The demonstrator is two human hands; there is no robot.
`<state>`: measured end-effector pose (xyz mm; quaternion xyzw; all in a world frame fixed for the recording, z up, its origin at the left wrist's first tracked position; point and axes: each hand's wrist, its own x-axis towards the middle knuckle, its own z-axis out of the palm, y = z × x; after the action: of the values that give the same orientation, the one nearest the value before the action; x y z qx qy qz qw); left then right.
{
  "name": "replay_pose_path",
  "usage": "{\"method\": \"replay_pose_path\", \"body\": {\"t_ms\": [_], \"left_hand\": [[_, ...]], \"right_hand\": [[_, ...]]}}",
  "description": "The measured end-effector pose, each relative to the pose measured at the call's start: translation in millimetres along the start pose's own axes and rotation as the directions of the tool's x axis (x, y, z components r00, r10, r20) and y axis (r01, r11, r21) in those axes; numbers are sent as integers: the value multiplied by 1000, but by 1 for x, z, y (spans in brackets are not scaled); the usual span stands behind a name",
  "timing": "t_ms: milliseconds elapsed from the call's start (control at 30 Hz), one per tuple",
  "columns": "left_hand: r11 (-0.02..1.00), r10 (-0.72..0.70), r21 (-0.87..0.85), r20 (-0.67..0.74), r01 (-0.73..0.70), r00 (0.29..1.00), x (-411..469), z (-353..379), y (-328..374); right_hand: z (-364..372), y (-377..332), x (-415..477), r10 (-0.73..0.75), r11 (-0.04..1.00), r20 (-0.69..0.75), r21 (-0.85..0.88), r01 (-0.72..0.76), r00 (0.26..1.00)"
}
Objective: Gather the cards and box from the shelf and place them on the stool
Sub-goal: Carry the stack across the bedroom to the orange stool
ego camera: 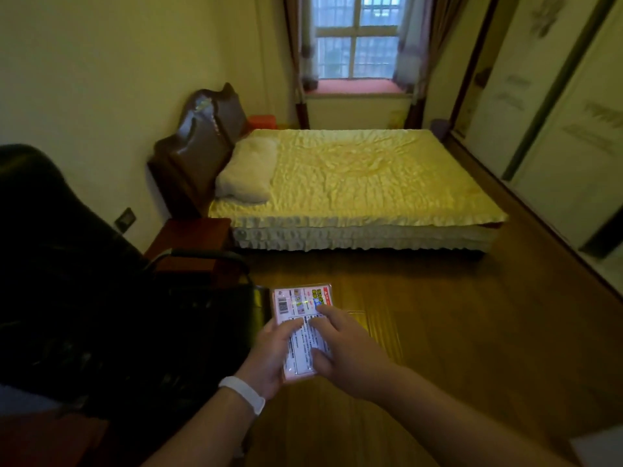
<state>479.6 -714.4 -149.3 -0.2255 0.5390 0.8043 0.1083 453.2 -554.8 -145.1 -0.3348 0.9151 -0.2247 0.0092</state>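
Note:
A flat pink box with a barcode and printed text sits in both my hands, held low in front of me above the wooden floor. My left hand, with a white band on its wrist, grips the box from the left side and underneath. My right hand holds the right edge, its fingers lying across the printed face. The lower part of the box is hidden by my fingers. I cannot make out loose cards, a shelf or a stool in this view.
A black office chair fills the left side, close to my left arm. A red-brown bedside table stands beyond it. A bed with a yellow cover lies ahead. Sliding wardrobe doors line the right wall. Wooden floor spreads to the right.

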Motion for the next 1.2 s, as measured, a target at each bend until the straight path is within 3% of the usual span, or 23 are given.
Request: {"method": "replay_pose_path", "body": {"t_ms": [200,433,800,1200], "left_hand": [[994,-83,75,101,75,991,69,50,8],[969,-238,119,193,218,952,182,90,15],[954,-258,247,371,173,892,378,146,98],[899,-403,375,499,228,767,481,264,109]], "right_hand": [[-15,60,12,165,986,-49,16,-165,985],[-19,143,64,318,947,-7,-44,-318,948],[-66,239,210,480,871,-66,-90,-484,875],[-119,355,233,620,776,-67,-90,-624,782]]}}
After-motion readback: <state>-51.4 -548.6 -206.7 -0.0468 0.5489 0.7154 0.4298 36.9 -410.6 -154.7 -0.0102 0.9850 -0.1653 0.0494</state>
